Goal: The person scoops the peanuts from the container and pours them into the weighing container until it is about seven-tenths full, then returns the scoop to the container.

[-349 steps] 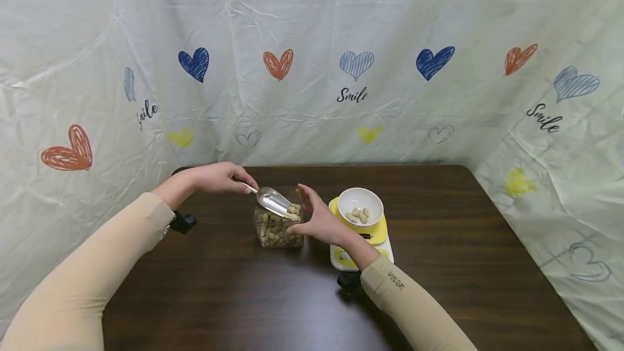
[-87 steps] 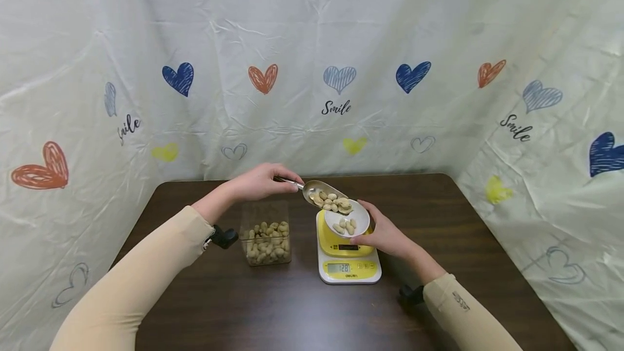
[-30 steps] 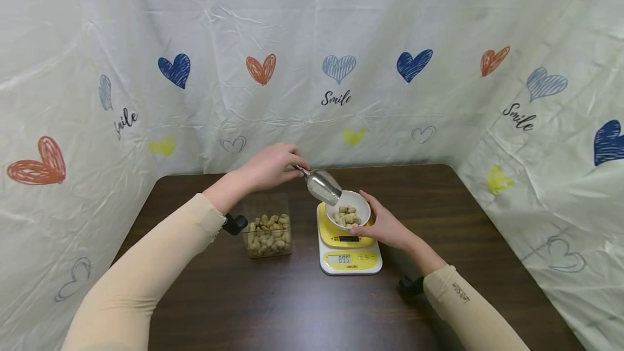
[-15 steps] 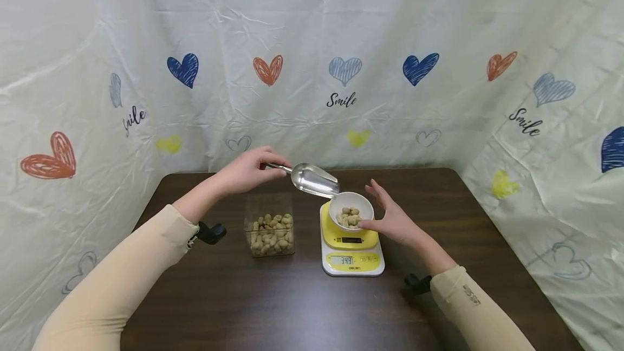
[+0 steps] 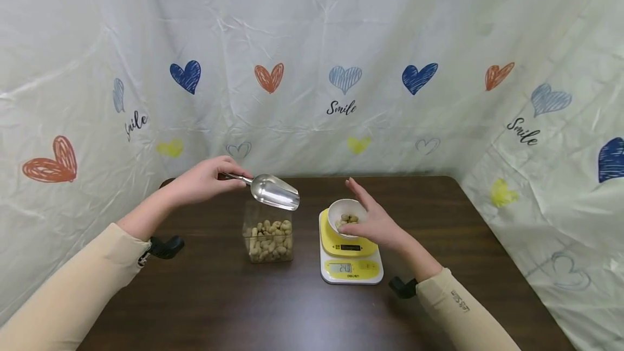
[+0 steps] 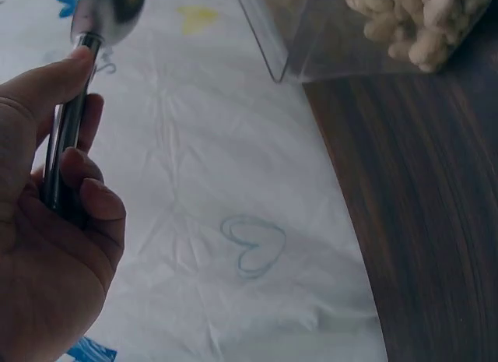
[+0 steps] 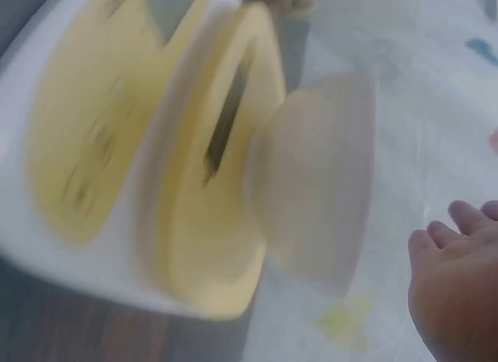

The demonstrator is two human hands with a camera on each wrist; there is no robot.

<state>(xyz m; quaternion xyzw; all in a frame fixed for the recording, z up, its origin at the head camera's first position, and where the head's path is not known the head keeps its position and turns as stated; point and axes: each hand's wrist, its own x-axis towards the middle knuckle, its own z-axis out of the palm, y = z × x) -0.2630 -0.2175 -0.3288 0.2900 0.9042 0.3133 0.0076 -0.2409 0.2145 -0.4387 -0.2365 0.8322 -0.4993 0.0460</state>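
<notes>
Left hand (image 5: 202, 180) grips the empty scoop (image 5: 273, 193), pointing right, right above the peanut jar (image 5: 269, 234) mid-frame; right hand (image 5: 372, 221) hovers released beside the bowl (image 5: 341, 211).

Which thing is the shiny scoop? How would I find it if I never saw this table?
Start at the dark brown table and find the clear box of peanuts left of the yellow scale. Just above that box, the left hand holds the scoop by its thin handle. It is the only silver metal thing there, and it looks empty.
</notes>
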